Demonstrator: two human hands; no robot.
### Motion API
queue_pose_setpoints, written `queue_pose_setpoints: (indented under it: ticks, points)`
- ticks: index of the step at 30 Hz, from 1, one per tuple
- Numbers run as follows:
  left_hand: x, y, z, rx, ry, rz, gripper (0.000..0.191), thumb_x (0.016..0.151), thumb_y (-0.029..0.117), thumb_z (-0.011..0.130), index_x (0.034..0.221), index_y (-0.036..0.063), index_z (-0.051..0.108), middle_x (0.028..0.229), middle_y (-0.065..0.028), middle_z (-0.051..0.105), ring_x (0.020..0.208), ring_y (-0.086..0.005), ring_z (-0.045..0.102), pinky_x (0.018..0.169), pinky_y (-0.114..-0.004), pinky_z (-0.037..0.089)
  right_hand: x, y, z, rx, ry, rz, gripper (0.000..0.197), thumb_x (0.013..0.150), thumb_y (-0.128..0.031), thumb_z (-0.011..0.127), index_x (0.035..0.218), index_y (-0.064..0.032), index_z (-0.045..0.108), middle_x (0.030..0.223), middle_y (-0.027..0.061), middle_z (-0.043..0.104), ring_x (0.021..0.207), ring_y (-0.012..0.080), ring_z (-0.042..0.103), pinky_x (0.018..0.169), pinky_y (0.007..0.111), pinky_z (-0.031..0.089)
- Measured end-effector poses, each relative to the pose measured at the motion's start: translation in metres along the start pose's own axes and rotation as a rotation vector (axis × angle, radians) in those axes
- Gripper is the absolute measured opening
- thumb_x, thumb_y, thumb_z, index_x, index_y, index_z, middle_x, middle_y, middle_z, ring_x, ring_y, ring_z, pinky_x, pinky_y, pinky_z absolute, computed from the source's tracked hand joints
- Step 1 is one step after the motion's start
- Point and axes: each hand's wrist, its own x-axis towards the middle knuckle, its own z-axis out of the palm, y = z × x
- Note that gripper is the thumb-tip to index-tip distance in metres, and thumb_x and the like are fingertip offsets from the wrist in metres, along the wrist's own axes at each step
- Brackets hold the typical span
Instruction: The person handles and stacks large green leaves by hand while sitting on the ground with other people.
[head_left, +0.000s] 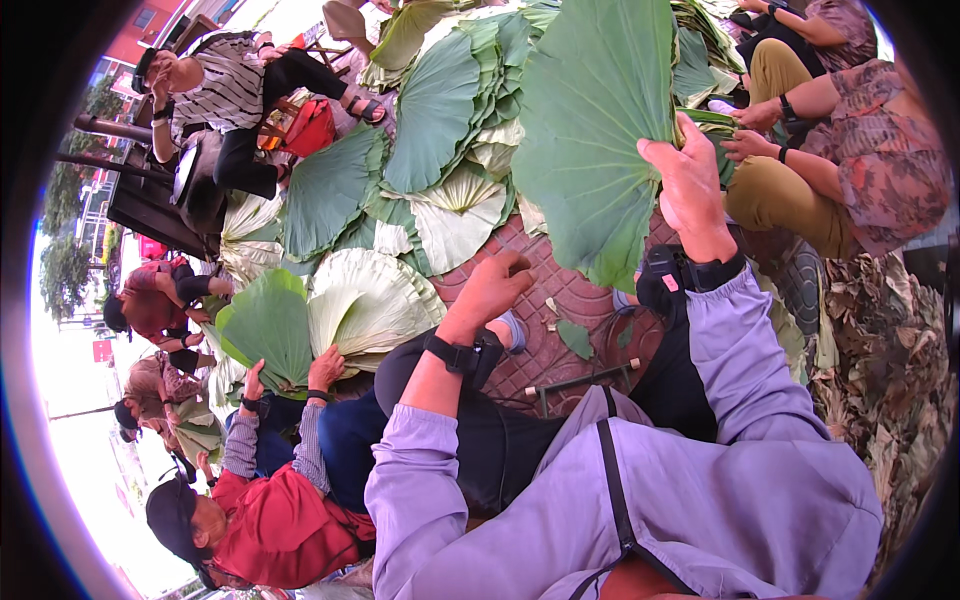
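Observation:
My right hand (686, 180) grips a big green lotus leaf (592, 127) by its edge, thumb on the near face. The leaf stands raised, its veins fanning out from near my fingers. Left of it, my left hand (491, 289) hovers over the red paving with loosely bent fingers and holds nothing that I can see. Beyond that hand lies a pile of stacked lotus leaves (435, 112), some dark green. A pale leaf (461, 217) lies at the pile's near edge, underside up.
On my left, a co-worker in red (277, 525) holds a green leaf (266, 330) beside a pale leaf stack (371, 300). Another person (885, 157) sits at right, near withered leaves (885, 397). Leaf scraps (575, 339) and a metal bar (581, 380) are near my feet.

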Motion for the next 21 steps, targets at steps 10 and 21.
queue_pose_setpoints:
  ticks: [10,21]
  points:
    - [0.024,-0.007,0.015,0.110,0.003,0.000,0.035,0.093,0.026,0.072,0.110,-0.0042,0.073,0.101,-0.0221,0.076,0.094,-0.0330,0.074,0.084,-0.041,0.056,-0.001,0.002,0.009,0.034,-0.015,0.007,0.036,0.088,0.005,0.064,0.124,0.0041,0.063,0.100,0.0010,0.067,0.084,0.0078,0.058,0.076,0.024,0.046]
    - [0.013,0.220,-0.050,-0.191,0.191,0.661,0.078,0.100,0.011,0.075,0.166,0.0148,0.035,0.128,-0.0131,0.066,0.111,-0.0180,0.066,0.098,-0.032,0.055,0.001,0.012,-0.002,-0.045,-0.017,0.050,0.036,0.089,0.005,0.065,0.125,0.0035,0.063,0.103,0.0025,0.070,0.081,0.0089,0.061,0.073,0.025,0.049]
